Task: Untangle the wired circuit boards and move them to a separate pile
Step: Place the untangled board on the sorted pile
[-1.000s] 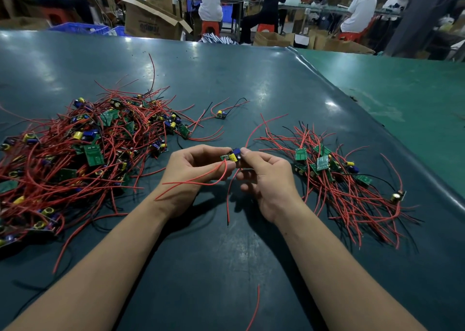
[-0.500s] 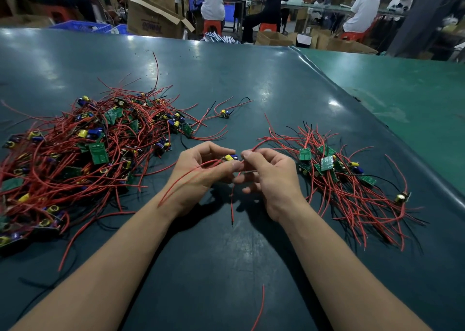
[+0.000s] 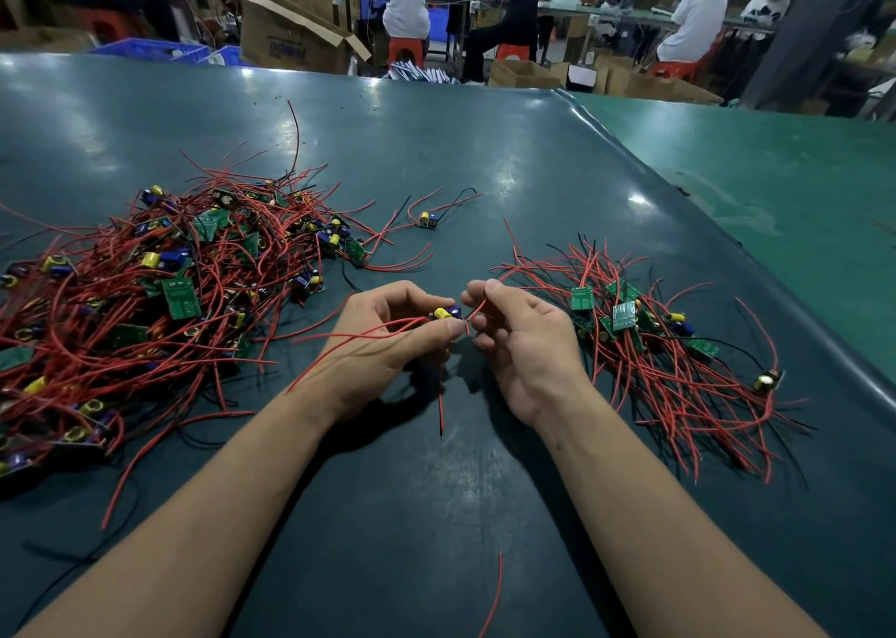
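The tangled heap (image 3: 160, 293) lies at my left on the worktop (image 3: 485, 176). My left hand (image 3: 383, 341) pinches a small circuit board (image 3: 446, 313); my right hand (image 3: 519, 341) pinches its red wire (image 3: 477, 308). The sorted pile (image 3: 654, 346) lies right.

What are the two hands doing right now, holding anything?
Left hand: fingers pinch a small circuit board with red wires.
Right hand: thumb and forefinger pinch a red wire from that board.
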Motion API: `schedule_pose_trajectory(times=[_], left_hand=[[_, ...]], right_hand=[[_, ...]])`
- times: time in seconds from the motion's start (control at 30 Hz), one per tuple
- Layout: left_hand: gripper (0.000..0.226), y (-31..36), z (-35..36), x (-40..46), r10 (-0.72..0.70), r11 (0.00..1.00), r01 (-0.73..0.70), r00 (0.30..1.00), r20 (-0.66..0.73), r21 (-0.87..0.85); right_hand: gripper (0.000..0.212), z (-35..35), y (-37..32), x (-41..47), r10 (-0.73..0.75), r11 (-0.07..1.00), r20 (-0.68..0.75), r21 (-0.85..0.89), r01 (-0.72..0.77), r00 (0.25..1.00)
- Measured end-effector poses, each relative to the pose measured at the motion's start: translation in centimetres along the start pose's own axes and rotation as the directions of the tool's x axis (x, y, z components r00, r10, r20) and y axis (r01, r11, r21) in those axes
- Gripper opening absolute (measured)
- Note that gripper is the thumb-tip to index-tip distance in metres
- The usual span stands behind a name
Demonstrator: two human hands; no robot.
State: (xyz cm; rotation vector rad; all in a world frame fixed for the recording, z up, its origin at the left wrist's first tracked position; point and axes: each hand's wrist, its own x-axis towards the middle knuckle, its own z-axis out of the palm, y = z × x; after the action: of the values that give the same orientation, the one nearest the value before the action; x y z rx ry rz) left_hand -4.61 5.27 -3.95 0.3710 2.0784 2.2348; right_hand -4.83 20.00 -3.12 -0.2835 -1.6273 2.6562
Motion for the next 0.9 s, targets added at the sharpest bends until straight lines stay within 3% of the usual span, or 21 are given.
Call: schedule_pose_trajectory(times=[0.17,0.47,0.67,0.9], left_hand=[[0.022,-0.1,0.3,0.0,0.011,1.0,-0.013,0.998,-0.059,-0.028],[0.02,0.3,0.7,-0.3,0.059,0.998,-0.058,0.997,-0.045,0.02],[0.009,0.3,0.6,-0.4,0.067,0.998,-0.067,0.997,-0.028,0.001],[0.008,0.4,0.5,-0.3,0.061,0.998,-0.06,0.998,-0.029,0.019]], right_hand=[[0.008,-0.5,-0.1,0.0,-0.014,0.989,0.061,-0.147,0.023,0.998],[0.019,-1.9,-1.5,1.1,-0.299,0.954,-0.247,-0.104,0.282,0.922],[0.022,-2.0,-1.0,0.9,-0.509,0.774,-0.1,-0.487,0.404,0.855],[0.029,-2.2,-1.0,1.3,-0.503,0.772,-0.106,-0.502,0.39,0.858]])
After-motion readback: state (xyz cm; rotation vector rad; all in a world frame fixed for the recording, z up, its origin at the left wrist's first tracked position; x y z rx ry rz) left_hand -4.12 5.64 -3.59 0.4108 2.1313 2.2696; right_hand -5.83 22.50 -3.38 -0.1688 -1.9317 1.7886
